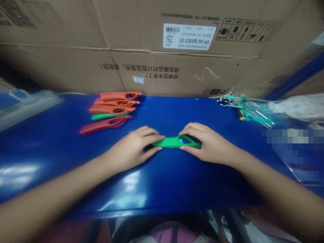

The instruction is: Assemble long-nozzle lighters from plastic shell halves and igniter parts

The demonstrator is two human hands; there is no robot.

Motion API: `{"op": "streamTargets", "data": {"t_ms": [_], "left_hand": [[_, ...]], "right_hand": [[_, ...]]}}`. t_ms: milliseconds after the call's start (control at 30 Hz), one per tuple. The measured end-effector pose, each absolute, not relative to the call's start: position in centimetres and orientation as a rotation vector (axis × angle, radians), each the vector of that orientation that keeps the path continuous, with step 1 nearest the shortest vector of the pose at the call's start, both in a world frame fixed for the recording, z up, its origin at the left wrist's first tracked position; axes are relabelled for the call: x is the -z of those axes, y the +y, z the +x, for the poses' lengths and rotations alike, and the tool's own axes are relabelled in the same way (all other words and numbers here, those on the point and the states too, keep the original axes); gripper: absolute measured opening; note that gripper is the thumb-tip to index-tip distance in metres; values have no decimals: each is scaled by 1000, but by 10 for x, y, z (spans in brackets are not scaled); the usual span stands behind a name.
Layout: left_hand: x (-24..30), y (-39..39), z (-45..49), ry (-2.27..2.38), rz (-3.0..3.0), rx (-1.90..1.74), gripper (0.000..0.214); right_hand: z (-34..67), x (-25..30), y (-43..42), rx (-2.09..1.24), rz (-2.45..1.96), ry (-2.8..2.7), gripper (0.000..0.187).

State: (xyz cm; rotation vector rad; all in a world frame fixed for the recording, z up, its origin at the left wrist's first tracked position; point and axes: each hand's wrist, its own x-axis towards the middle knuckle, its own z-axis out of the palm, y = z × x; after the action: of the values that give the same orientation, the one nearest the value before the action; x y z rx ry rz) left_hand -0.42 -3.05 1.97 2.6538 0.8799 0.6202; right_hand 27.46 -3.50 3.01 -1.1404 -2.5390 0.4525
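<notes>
A green lighter casing with an oval trigger opening lies crosswise between my hands, just above or on the blue tabletop. My left hand pinches its plain end between thumb and fingers. At the other end, beside the opening, my right hand grips it, with the fingers over the far edge and the thumb at the near edge. Several similar orange casings lie to the left beyond my left hand. Among them are a green casing and a red one.
A large cardboard box wall rises behind the blue table. At the back right lies a pile of teal parts and metal rods, near a white plastic bag. A blurred clear plastic item is at the left.
</notes>
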Motion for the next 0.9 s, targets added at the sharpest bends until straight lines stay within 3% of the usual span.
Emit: {"op": "streamTargets", "data": {"t_ms": [900], "left_hand": [[-20, -33, -6, 868, 2672, -602, 31]], "right_hand": [[275, -34, -38, -412, -1143, -2563, 26]]}}
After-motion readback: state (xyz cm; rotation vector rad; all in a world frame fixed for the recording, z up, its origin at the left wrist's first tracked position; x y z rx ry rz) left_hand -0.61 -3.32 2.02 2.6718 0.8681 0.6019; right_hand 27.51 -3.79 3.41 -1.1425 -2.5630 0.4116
